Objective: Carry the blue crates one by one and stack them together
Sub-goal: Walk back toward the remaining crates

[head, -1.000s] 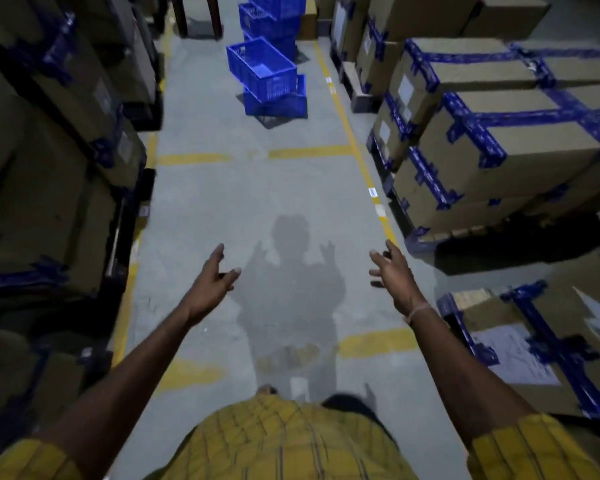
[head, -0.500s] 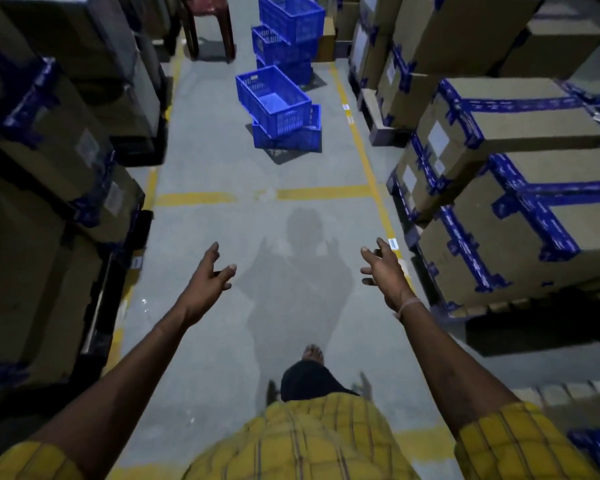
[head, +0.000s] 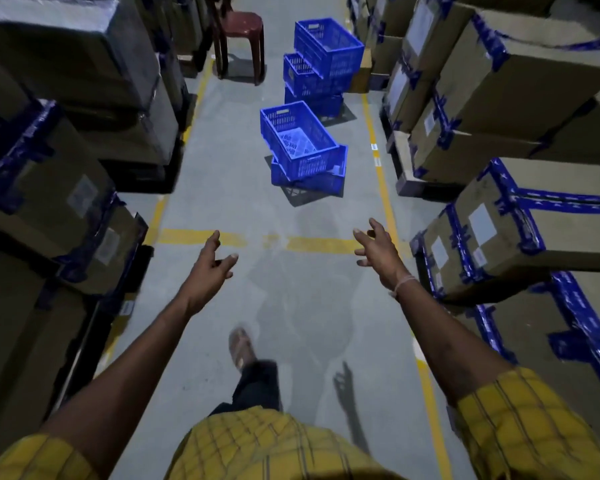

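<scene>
Ahead in the aisle a blue crate (head: 298,140) lies askew on top of a second blue crate (head: 312,176) on the floor. Farther back stands a taller pile of blue crates (head: 321,67), its top one tilted. My left hand (head: 210,268) and my right hand (head: 376,249) are both stretched forward, empty, fingers spread, well short of the nearest crates. My foot (head: 241,348) steps forward between my arms.
Taped cardboard boxes (head: 520,77) line the right side and more boxes (head: 49,188) on pallets line the left. A dark red plastic stool (head: 239,39) stands at the far left of the aisle. Yellow floor lines (head: 312,244) cross the grey concrete.
I have walked forward down the aisle; the crates are nearer and lower in view. Both hands stay raised and empty.
</scene>
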Available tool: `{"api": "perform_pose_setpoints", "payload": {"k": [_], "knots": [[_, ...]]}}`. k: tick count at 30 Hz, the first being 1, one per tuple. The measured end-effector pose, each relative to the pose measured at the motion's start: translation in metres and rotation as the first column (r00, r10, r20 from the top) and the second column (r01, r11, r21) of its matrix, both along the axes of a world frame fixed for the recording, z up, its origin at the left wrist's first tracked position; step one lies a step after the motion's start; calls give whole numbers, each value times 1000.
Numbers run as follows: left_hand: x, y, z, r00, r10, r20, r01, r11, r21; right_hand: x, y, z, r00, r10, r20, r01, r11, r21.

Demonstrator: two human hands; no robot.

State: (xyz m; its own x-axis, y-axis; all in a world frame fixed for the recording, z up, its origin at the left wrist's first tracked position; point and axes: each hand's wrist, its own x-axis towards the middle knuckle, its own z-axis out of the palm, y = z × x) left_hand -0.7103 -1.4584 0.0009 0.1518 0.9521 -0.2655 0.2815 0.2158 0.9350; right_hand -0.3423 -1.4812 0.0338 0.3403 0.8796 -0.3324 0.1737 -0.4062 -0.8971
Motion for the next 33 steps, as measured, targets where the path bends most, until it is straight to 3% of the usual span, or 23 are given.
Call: {"api": "perform_pose_setpoints", "payload": {"k": [5,9,12,20,28,33], "knots": [[4,152,-18,1000,-18,13,17,999,47,2,133,-17,1000,-30,2,30,1000,0],[0,263,-14,999,-24,25,24,1000,-20,-5,224,-21,998,-60,-35,58,997,-54],[-8,345,-6,995,-89,-50,91,995,38,-9,295,-22,993,-103,-59,101,994,-35],[-8,536,-3,971,-180,-160,184,983,7,-10,451,-47,980,-167,-104,161,985,-63],[61,761,-18,943,-246,-224,249,968,-15,41,651,-98,964,-244,-110,236,968,-81],[111,881,-18,878,-362,-312,365,929,-50,69,745,-125,952,-291,-98,280,953,-114]]}}
